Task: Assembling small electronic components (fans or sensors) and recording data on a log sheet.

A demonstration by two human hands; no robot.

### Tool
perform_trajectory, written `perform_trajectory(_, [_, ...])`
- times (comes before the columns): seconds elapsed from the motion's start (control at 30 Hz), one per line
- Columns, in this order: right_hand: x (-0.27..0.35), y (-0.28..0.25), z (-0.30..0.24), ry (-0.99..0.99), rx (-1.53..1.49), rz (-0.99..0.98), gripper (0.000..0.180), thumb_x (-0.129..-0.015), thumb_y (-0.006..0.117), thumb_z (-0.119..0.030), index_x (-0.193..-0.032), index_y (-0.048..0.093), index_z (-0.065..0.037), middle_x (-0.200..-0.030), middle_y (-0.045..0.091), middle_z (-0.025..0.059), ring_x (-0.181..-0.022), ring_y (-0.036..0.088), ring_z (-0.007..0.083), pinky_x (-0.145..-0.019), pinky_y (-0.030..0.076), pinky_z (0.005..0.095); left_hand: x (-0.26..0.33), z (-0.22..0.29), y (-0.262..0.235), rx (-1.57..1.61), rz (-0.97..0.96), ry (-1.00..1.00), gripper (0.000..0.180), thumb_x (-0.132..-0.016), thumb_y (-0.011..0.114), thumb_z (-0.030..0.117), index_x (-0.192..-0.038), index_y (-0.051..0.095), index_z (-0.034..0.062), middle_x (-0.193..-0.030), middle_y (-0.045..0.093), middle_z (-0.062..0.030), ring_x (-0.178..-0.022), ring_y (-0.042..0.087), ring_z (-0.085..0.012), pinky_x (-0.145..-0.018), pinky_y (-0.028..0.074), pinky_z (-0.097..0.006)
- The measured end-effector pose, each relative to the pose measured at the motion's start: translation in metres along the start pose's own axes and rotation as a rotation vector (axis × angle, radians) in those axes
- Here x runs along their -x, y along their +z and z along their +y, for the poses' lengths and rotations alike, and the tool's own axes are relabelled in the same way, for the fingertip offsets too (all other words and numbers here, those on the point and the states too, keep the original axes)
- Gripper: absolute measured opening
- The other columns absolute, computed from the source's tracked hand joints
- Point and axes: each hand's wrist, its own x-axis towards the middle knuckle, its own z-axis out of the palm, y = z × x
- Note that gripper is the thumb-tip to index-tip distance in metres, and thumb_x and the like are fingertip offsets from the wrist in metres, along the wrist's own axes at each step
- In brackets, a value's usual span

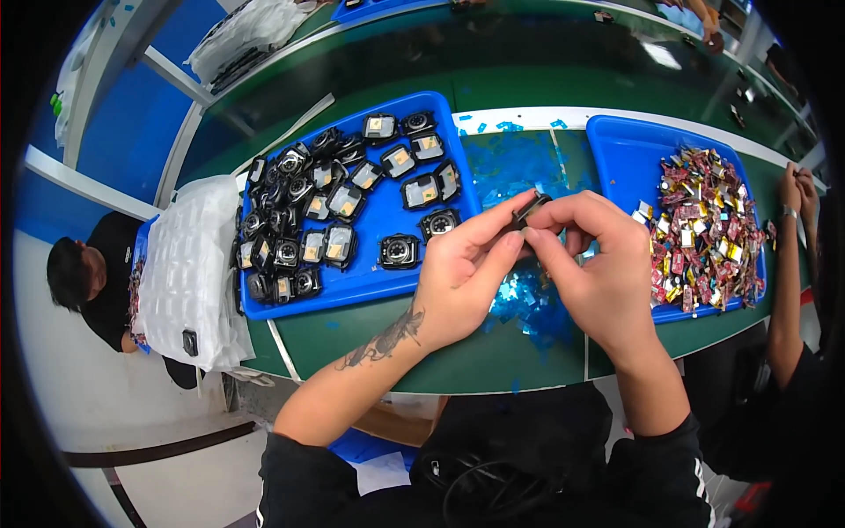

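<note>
Between both hands, over the workbench, is a small black watch case (531, 209), partly hidden by fingers. My left hand (462, 277) is closed around its left and lower side. My right hand (603, 260) pinches at its right edge with thumb and index finger. Whether the right fingers also hold some smaller part cannot be made out. On the left a blue tray (451, 132) carries many black watch cases, some showing a pale rectangular inside and others a round back. Small shiny blue film pieces (528, 304) lie on the bench beneath my hands.
A second blue tray (616, 141) on the right holds a heap of small red, white and yellow electronic parts (700, 238). White plastic trays (189, 273) are stacked at left. A conveyor belt (528, 75) runs behind. Other people sit at left (97, 273) and right (783, 326).
</note>
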Motion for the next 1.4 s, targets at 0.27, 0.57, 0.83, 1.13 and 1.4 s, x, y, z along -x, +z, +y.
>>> perform_trajectory(0.27, [-0.001, 0.004, -0.009, 0.035, -0.111, 0.060, 0.030, -0.069, 0.076, -0.001, -0.091, 0.055, -0.002, -0.088, 0.060, 0.0092, -0.079, 0.061, 0.0186, -0.062, 0.049, 0.0276, 0.016, 0.014, -0.004, -0.208, 0.027, -0.006, 0.037, -0.098, 0.047, 0.004, -0.135, 0.047, -0.0033, -0.125, 0.059, -0.0115, -0.112, 0.056, -0.0137, -0.095, 0.046, -0.027])
perform_trajectory(0.57, [0.005, 0.008, -0.006, 0.086, -0.128, -0.008, 0.035, -0.073, 0.071, 0.002, -0.104, 0.056, -0.002, -0.096, 0.060, 0.0112, -0.082, 0.058, 0.0234, -0.068, 0.051, 0.0312, 0.013, -0.003, 0.003, -0.223, 0.047, -0.039, 0.037, -0.100, 0.042, 0.004, -0.136, 0.044, -0.0052, -0.128, 0.056, -0.0138, -0.115, 0.055, -0.0166, -0.097, 0.046, -0.028])
perform_trajectory(0.83, [0.005, 0.006, -0.009, 0.069, -0.107, -0.029, 0.037, -0.072, 0.071, 0.001, -0.105, 0.055, -0.002, -0.094, 0.060, 0.0119, -0.083, 0.059, 0.0265, -0.068, 0.047, 0.0323, 0.017, 0.000, 0.005, -0.318, 0.074, -0.075, 0.036, -0.100, 0.042, 0.004, -0.135, 0.046, -0.0042, -0.123, 0.059, -0.0115, -0.108, 0.058, -0.0138, -0.092, 0.048, -0.026])
perform_trajectory(1.13, [-0.009, 0.011, 0.003, 0.142, -0.583, -0.006, 0.035, -0.082, 0.067, -0.005, -0.115, 0.055, -0.003, -0.104, 0.059, 0.0057, -0.088, 0.055, 0.0130, -0.071, 0.048, 0.0244, -0.003, 0.017, 0.003, 0.024, 0.266, 0.008, 0.033, -0.099, 0.046, 0.008, -0.130, 0.048, -0.0022, -0.112, 0.061, -0.0090, -0.102, 0.060, -0.0139, -0.092, 0.051, -0.029])
perform_trajectory(1.4, [-0.004, 0.003, -0.001, -0.260, -0.037, -0.101, 0.039, -0.070, 0.068, 0.008, -0.107, 0.064, -0.006, -0.097, 0.060, 0.0117, -0.082, 0.062, 0.0249, -0.066, 0.052, 0.0311, -0.006, 0.017, -0.010, 0.140, 0.302, 0.095, 0.034, -0.098, 0.046, 0.005, -0.131, 0.038, 0.0017, -0.112, 0.061, -0.0155, -0.103, 0.061, -0.0181, -0.092, 0.052, -0.034])
